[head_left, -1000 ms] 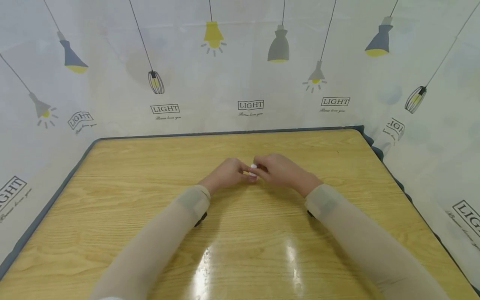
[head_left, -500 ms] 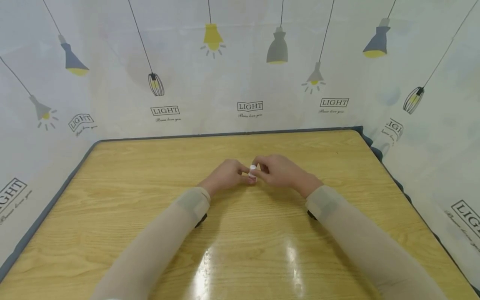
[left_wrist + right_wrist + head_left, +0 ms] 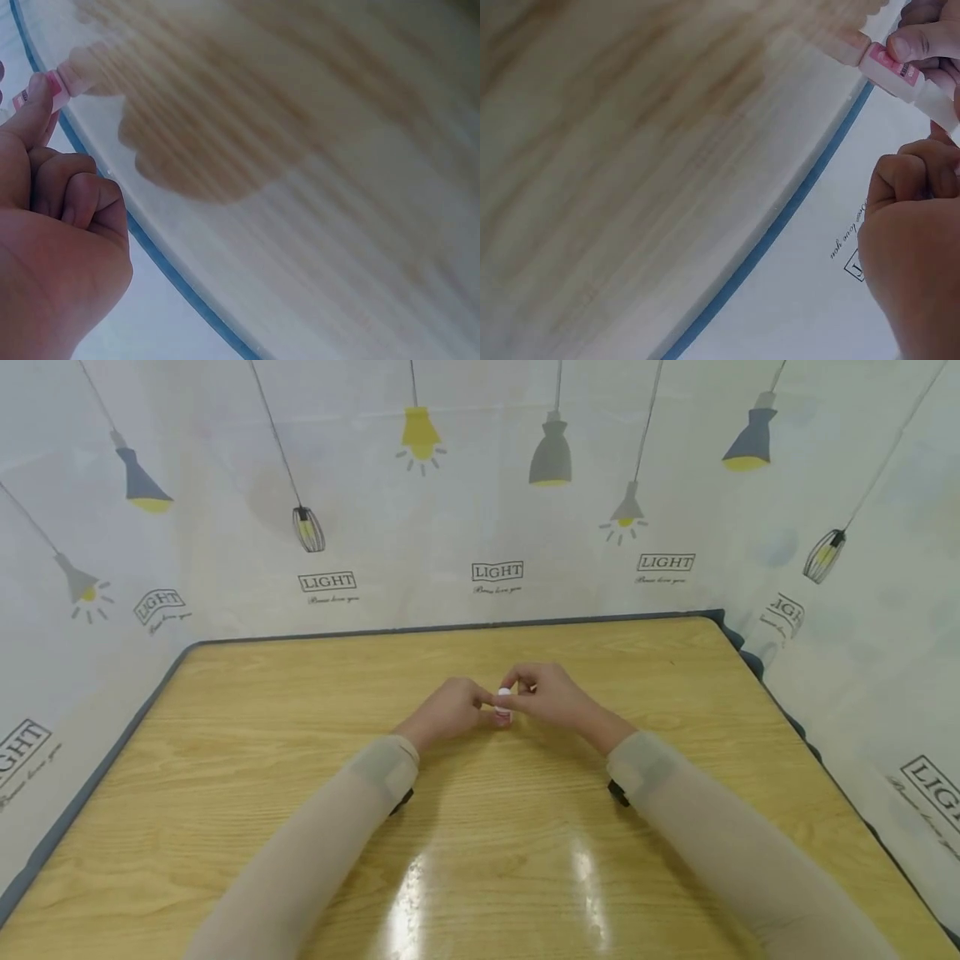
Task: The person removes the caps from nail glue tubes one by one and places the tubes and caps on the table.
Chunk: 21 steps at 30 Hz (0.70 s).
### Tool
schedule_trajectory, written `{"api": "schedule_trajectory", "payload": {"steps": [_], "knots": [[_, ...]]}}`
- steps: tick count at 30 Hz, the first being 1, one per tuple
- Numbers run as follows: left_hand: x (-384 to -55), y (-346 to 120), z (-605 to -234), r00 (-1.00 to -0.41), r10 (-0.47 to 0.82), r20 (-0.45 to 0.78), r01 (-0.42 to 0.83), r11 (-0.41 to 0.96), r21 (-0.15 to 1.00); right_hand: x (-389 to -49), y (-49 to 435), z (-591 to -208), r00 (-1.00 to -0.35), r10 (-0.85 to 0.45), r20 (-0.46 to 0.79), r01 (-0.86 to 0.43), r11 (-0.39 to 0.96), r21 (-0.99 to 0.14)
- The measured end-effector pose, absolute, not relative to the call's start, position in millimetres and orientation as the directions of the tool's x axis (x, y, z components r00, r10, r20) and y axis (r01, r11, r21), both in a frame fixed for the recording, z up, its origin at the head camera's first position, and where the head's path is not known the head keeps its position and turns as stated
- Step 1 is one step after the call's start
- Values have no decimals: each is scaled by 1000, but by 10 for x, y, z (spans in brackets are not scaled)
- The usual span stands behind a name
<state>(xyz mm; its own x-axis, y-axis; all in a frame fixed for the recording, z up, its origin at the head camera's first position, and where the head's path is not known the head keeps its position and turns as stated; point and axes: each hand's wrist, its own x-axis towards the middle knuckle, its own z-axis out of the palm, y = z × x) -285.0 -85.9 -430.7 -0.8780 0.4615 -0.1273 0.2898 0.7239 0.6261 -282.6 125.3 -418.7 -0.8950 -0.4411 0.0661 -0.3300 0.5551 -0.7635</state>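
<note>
A small bottle with a pink label [image 3: 503,717] stands upright on the table, midway between the two hands. My left hand [image 3: 453,707] pinches its body between thumb and finger; the thumb lies over the label [image 3: 909,69] in the right wrist view. At the top of the bottle is a white cap [image 3: 504,692], which my right hand [image 3: 550,696] grips with thumb and forefinger. In the left wrist view the left hand's other fingers [image 3: 75,187] are curled in, and the bottle [image 3: 63,86] shows only in part beyond the thumb.
The wooden table [image 3: 480,827] has a dark blue edge [image 3: 337,632]. Behind it and at both sides hang white curtains [image 3: 420,543] printed with lamps. Both forearms, in pale sleeves [image 3: 300,852], reach in from the front, with small black wrist mounts beneath.
The fingers of my right hand have shifted round the white cap. More of the bottle's body shows than one second ago. The left hand keeps its grip nearly in place.
</note>
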Motion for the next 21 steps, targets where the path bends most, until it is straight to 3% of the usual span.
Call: {"api": "schedule_trajectory", "payload": {"steps": [21], "knots": [[-2835, -863, -4311, -880, 461, -110, 295, 714, 634, -2802, 1285, -4230, -857, -483, 181, -455, 542, -706]]}}
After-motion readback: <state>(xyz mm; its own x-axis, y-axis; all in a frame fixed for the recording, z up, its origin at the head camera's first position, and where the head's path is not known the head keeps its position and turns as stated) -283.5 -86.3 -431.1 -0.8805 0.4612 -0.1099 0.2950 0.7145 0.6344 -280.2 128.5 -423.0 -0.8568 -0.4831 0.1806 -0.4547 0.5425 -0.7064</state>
